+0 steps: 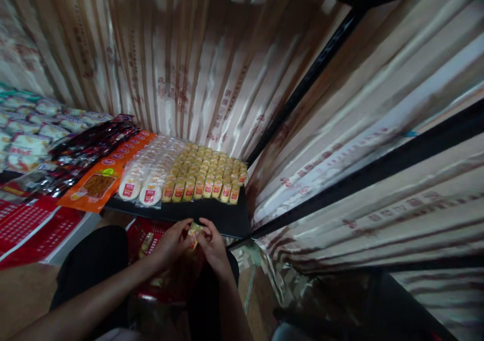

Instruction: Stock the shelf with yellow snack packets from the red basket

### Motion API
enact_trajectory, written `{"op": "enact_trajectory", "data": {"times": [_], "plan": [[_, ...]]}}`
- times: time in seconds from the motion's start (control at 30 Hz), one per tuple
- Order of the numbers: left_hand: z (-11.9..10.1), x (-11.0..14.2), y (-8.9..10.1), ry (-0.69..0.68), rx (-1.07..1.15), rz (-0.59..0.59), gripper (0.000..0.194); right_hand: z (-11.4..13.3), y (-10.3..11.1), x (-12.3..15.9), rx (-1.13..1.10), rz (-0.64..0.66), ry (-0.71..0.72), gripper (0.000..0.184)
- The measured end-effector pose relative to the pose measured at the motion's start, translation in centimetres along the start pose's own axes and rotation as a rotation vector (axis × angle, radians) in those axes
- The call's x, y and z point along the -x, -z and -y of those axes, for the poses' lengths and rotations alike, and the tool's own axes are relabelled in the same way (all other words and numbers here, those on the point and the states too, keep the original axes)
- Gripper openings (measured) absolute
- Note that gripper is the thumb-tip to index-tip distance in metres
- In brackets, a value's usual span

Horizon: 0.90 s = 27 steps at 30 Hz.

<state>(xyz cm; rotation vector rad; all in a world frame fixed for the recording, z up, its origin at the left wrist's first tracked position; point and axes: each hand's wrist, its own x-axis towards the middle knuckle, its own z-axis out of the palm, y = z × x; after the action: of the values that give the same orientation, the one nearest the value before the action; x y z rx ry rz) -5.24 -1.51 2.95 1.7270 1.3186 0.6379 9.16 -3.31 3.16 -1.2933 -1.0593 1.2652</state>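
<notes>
My left hand (172, 243) and my right hand (213, 246) meet just below the front edge of a black shelf (212, 213). Together they pinch a small yellow packet (192, 236) between their fingertips. Under my hands lies a red bag (145, 240) with more small packets in it, resting on my lap. On the shelf stand several rows of the same yellow packets (207, 172), next to rows of white round packets (145, 177).
Left of those rows lie orange flat packs (104, 177), dark red wrapped packs (88, 147) and white-and-green packs (26, 134). A red printed carton (32, 230) sits at lower left. Striped shiny curtains (189, 58) hang behind, and black frame bars (378, 172) cross at right.
</notes>
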Motion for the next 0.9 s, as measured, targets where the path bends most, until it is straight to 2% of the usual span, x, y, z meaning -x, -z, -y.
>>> {"op": "enact_trajectory", "data": {"times": [0.1,0.2,0.3,0.5,0.7,0.8,0.9], "plan": [[-0.8,-1.8,-0.3,-0.021,0.023,0.031,0.051,0.2,0.8,-0.8,-0.035,-0.018,0.038,0.041],[-2.0,-3.5,-0.5,-0.065,0.036,0.051,0.041,0.1,1.8,-1.7,-0.068,-0.06,0.072,0.041],[-3.9,-5.3,-0.7,-0.106,0.08,0.077,0.03,0.4,2.9,-2.9,-0.063,-0.176,0.136,0.04],[-8.1,-10.1,-1.5,-0.182,0.146,0.139,0.024,2.9,5.3,-5.1,0.043,-0.406,0.265,0.043],[-11.9,-15.9,-2.8,-0.198,0.116,0.039,0.027,4.9,7.4,-6.7,0.257,-0.555,0.366,0.048],[-13.7,-18.5,-4.0,-0.206,0.084,-0.014,0.031,5.2,8.4,-8.0,0.376,-0.582,0.387,0.051],[-14.8,-20.9,-5.3,-0.241,0.071,-0.038,0.03,5.2,9.4,-9.9,0.44,-0.666,0.422,0.052]]}}
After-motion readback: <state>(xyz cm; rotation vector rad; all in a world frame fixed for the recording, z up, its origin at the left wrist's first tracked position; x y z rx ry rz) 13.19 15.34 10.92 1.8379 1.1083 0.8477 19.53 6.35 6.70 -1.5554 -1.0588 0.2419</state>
